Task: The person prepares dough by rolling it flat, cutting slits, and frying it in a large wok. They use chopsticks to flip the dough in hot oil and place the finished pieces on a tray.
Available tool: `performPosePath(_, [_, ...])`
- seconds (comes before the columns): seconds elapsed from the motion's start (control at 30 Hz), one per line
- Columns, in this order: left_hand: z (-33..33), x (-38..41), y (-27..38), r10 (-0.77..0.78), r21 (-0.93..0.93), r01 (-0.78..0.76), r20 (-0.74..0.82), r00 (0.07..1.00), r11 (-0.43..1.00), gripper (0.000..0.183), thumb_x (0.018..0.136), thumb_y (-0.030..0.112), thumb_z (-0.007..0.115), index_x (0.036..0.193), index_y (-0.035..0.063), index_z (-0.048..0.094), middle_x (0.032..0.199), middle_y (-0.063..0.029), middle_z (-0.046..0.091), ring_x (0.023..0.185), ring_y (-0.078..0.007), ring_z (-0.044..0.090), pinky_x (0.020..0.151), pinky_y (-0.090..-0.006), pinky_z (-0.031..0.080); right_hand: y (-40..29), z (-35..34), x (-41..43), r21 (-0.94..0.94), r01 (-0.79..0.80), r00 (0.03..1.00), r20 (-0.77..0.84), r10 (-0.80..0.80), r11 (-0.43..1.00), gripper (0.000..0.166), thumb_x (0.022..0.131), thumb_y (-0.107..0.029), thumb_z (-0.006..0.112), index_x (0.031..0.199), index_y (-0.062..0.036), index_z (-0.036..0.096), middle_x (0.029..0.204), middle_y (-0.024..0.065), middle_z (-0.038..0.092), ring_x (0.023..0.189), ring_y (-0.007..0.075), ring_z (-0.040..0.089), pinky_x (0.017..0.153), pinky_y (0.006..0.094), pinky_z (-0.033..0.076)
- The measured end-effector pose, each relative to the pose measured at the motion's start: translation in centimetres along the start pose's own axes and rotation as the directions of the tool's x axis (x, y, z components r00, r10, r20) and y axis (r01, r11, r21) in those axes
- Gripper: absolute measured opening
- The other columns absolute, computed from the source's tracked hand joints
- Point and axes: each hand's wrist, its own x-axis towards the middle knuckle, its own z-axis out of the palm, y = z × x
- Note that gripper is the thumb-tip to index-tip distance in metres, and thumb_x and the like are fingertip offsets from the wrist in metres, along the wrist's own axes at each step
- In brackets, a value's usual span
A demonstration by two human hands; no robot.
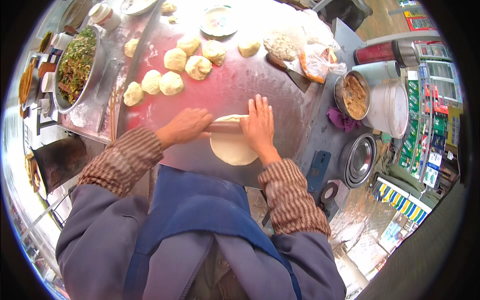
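Note:
A wooden rolling pin (pixel 226 127) lies across the upper part of a flat round of dough (pixel 234 150) near the front edge of the metal worktop (pixel 195 153). Around the pin's left end curl the fingers of my left hand (pixel 189 125). My right hand (pixel 259 125) rests flat over its right end, fingers stretched forward and the palm covering part of the dough's right side. Beyond my hands, several dough balls (pixel 174 59) sit in a loose group, and one more dough ball (pixel 249 48) lies apart to their right.
A large bowl of chopped filling (pixel 77 69) stands at the left. A scraper with a wooden handle (pixel 298 78) lies at the upper right. Further right are a bowl of brown paste or crumbs (pixel 354 96), a white bucket (pixel 390 108), metal bowls (pixel 359 161) and a phone (pixel 318 170).

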Motion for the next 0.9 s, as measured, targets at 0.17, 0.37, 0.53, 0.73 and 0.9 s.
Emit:
performPosePath(0.17, [0.8, 3.9, -3.2, 0.063, 0.102, -0.065, 0.024, 0.998, 0.993, 0.041, 0.084, 0.039, 0.079, 0.101, 0.007, 0.058, 0.095, -0.0126, 0.059, 0.092, -0.0348, 0.063, 0.078, -0.0474, 0.051, 1.2, 0.1, 4.4, 0.062, -0.13, 0.983, -0.124, 0.137, 0.99, 0.062, 0.105, -0.035, 0.053, 0.155, 0.0027, 0.048, 0.167, 0.0247, 0.038, 0.159, 0.042, 0.028, 0.13, 0.0576, 0.014])
performPosePath(0.37, [0.9, 8.5, -3.0, 0.134, 0.168, -0.128, -0.023, 0.991, 0.977, 0.044, 0.083, 0.04, 0.082, 0.103, 0.0097, 0.058, 0.097, -0.0103, 0.059, 0.091, -0.0313, 0.063, 0.078, -0.0453, 0.048, 4.9, -0.3, 4.6, 0.056, -0.139, 0.98, -0.137, 0.146, 0.989, 0.059, 0.105, -0.033, 0.055, 0.155, -0.0018, 0.049, 0.169, 0.0206, 0.037, 0.16, 0.0416, 0.025, 0.13, 0.0605, 0.013])
performPosePath(0.53, [0.3, 9.2, -0.1, 0.155, 0.242, -0.153, 0.01, 0.988, 0.958, 0.047, 0.083, 0.041, 0.082, 0.106, 0.0096, 0.057, 0.1, -0.0083, 0.058, 0.092, -0.0273, 0.061, 0.078, -0.0419, 0.046, 6.8, -1.7, 5.0, 0.017, -0.146, 0.969, -0.2, 0.147, 0.989, 0.063, 0.106, -0.034, 0.054, 0.159, -0.0035, 0.042, 0.172, 0.0201, 0.032, 0.161, 0.0391, 0.023, 0.13, 0.0593, 0.012])
performPosePath(0.73, [6.0, 3.6, 6.3, 0.054, 0.178, -0.038, -0.086, 0.995, 0.983, 0.048, 0.084, 0.043, 0.079, 0.107, 0.0074, 0.056, 0.099, -0.0093, 0.057, 0.09, -0.0274, 0.06, 0.078, -0.0426, 0.047, 4.2, -2.1, -5.8, -0.004, 0.018, 0.999, -0.048, -0.018, 1.0, 0.068, 0.103, -0.035, 0.056, 0.16, -0.0004, 0.04, 0.172, 0.0214, 0.031, 0.161, 0.0398, 0.023, 0.13, 0.0596, 0.013])
performPosePath(0.9, [11.6, -2.3, 12.2, 0.009, 0.169, 0.013, -0.129, 0.992, 0.985, 0.046, 0.084, 0.039, 0.079, 0.108, 0.0069, 0.057, 0.097, -0.0108, 0.058, 0.089, -0.0296, 0.06, 0.077, -0.0436, 0.047, 0.5, -4.1, -19.3, 0.1, 0.01, 0.997, 0.077, -0.018, 0.995, 0.071, 0.1, -0.029, 0.062, 0.161, -0.0011, 0.038, 0.17, 0.0232, 0.032, 0.16, 0.043, 0.024, 0.129, 0.0615, 0.015])
